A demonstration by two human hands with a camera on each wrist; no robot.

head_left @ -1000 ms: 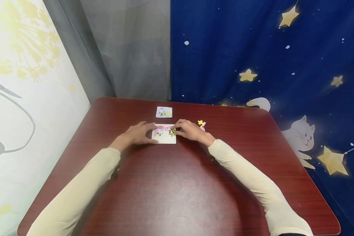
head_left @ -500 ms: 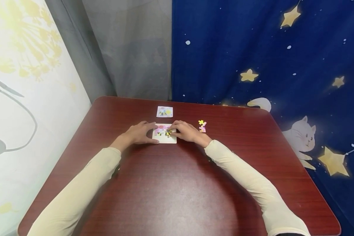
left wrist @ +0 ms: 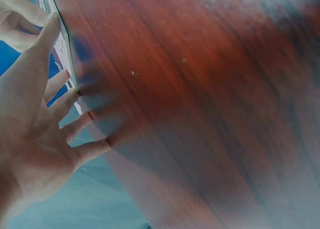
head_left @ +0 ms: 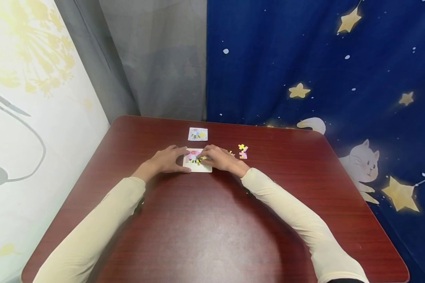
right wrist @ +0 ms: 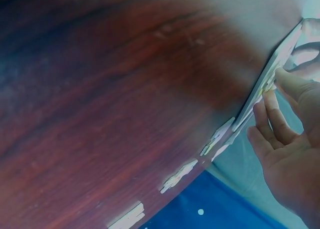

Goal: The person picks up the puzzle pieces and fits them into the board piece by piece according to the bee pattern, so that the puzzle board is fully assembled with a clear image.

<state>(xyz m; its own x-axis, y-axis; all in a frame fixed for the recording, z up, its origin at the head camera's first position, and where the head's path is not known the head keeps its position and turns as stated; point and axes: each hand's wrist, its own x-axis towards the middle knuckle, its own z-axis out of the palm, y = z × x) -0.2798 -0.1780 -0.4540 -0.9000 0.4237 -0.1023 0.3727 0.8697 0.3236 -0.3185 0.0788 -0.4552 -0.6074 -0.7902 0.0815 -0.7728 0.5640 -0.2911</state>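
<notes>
A pale puzzle tray [head_left: 200,169] lies on the table, its upper part filled with pink pieces and a yellow-and-black bee. Along the tray's left side my left hand [head_left: 167,159] rests, thumb at the near corner and fingers toward the far corner. In the left wrist view the fingers [left wrist: 75,126] are spread and fairly straight. My right hand [head_left: 220,158] reaches over the tray from the right. Its thumb and fingertips pinch a puzzle piece [right wrist: 268,88] down at the bee picture, mostly hidden by the fingers.
Several loose puzzle pieces [head_left: 242,155] lie to the right of the tray, one [head_left: 231,153] just behind my right hand. A small bee picture card [head_left: 198,134] lies beyond the tray. Curtains [head_left: 255,78] hang behind the table's far edge [head_left: 156,118].
My right hand has moved left across the tray, bringing the piece against the bee picture and uncovering loose pieces on the right. My left hand stays at the tray's left side.
</notes>
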